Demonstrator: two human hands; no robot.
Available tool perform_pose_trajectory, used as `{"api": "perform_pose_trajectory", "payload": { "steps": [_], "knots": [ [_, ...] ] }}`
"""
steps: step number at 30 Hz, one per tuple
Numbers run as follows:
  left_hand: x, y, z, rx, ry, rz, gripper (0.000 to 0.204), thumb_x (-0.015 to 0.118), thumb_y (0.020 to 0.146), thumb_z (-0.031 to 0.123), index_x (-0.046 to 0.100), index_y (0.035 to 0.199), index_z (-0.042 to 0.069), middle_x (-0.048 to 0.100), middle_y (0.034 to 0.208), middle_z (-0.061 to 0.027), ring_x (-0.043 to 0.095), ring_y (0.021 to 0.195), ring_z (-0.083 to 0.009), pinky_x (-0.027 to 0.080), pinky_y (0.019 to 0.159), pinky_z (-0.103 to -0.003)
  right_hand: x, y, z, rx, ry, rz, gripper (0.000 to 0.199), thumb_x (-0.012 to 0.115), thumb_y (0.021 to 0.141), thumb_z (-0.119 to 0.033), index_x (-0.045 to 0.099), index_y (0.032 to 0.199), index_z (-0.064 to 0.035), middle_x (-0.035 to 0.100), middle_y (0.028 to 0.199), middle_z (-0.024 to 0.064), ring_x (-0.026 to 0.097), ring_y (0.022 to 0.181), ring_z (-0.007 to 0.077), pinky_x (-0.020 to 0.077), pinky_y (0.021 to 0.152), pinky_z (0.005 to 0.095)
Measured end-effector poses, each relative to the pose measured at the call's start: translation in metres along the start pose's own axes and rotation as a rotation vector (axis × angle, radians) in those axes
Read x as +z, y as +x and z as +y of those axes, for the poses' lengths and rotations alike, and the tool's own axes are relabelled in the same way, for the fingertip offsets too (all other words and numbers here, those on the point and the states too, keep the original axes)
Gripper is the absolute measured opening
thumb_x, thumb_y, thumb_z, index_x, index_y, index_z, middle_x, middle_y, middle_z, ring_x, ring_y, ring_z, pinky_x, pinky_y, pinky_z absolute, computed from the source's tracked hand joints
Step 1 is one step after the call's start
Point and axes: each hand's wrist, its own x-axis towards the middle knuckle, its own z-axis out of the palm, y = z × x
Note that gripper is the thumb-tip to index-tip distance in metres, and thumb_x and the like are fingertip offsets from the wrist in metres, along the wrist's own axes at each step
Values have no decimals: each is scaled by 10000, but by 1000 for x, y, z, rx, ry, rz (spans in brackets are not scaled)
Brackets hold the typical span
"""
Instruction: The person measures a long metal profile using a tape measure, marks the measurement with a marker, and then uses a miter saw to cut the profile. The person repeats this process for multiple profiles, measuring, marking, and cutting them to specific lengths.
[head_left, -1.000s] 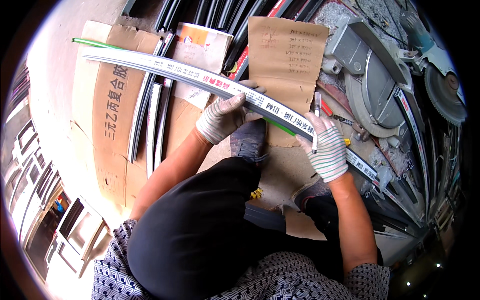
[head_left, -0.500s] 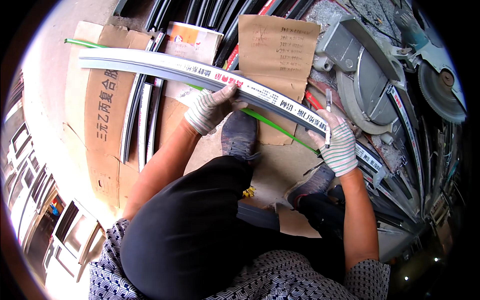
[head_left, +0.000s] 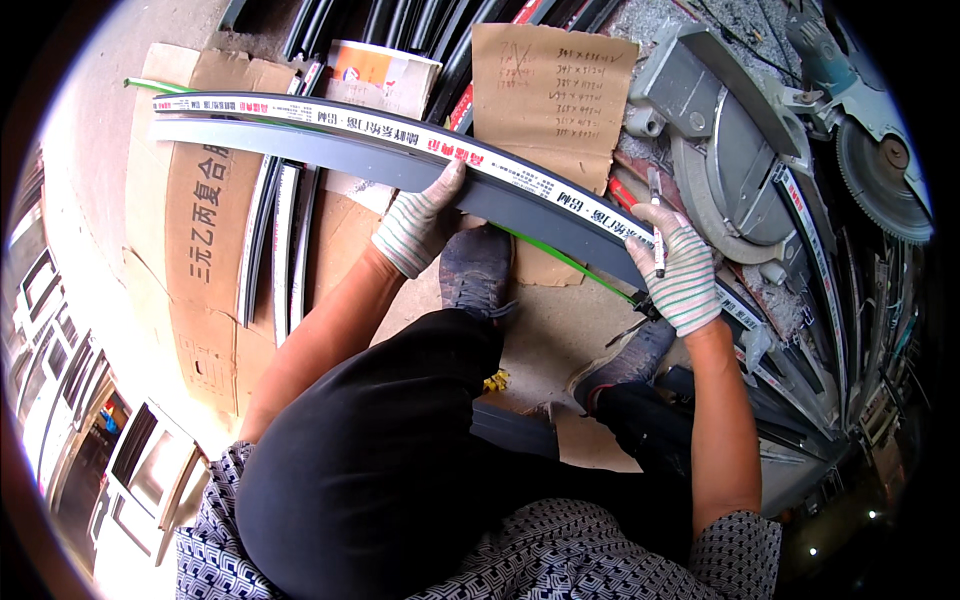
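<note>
A long dark grey aluminium profile (head_left: 530, 208) with a white printed film strip runs across in front of me, bent only by the lens. My left hand (head_left: 418, 225), in a striped knit glove, grips its near edge around the middle, thumb on top. Close to the profile's right end, my gloved right hand (head_left: 680, 262) is closed on it, and a white marker pen (head_left: 657, 225) sticks up between those fingers. Beneath the profile a thin green strip (head_left: 560, 259) shows; whether it touches the profile I cannot tell.
A mitre saw (head_left: 735, 150) with a bare round blade (head_left: 880, 180) stands at the right. Flattened cardboard (head_left: 215, 290) lies left, with more profiles (head_left: 283, 250) on it. A cardboard sheet with handwriting (head_left: 555, 90) lies ahead. Many profiles crowd the far and right sides.
The profile has been rolled in my hands, so its broad grey face now shows below the printed strip. Both hands keep hold of it, almost in the same places.
</note>
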Motion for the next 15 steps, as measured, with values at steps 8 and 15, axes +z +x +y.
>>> {"api": "perform_pose_trajectory", "payload": {
  "steps": [8,15],
  "knots": [
    [-7,-3,1,-23,-41,-125,282,723,965,129,653,1227,49,698,1112,-48,683,1026,-164,619,830,-304,3,8,4,-49,-57,81,304,708,905,-53,665,1204,-91,672,1068,176,661,995,362,525,899,429],
    [-7,1,2,-5,23,-68,242,705,969,118,658,1195,45,705,1015,-39,675,902,-141,595,802,-310,0,14,2,-50,-63,96,280,699,912,-57,665,1188,-90,674,1066,177,655,1004,382,527,893,449]
  ]
}}
